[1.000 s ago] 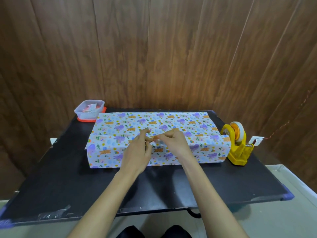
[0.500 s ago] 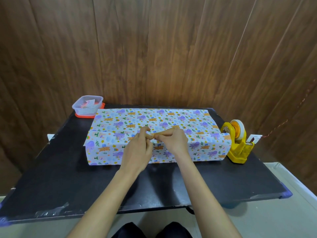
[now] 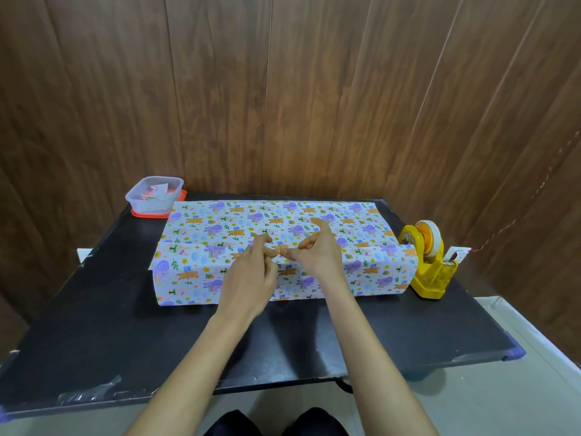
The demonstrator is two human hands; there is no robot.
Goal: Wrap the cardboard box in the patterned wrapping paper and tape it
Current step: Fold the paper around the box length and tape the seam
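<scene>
With the wrapping paper (image 3: 220, 228) already closed over the box in the middle of the counter (image 3: 94, 325), your left hand (image 3: 250, 278) pinches the top seam with curled fingers (image 3: 261, 242) while your right hand (image 3: 319, 258) presses it with a forefinger; both ends look unfolded and untaped.

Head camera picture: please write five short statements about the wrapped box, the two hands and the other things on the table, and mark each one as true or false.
1. The yellow tape dispenser stands by the right end of the wrapped box. True.
2. The clear plastic container stands at the near edge of the black table. False: it stands at the far left corner, on a red lid.
3. The left hand and the right hand meet at the paper seam on top of the box. True.
4. Bare cardboard shows on top of the box. False: patterned wrapping paper covers the top and front.
5. The right hand grips the dispenser. False: it is apart from it, at the middle of the box.
</scene>
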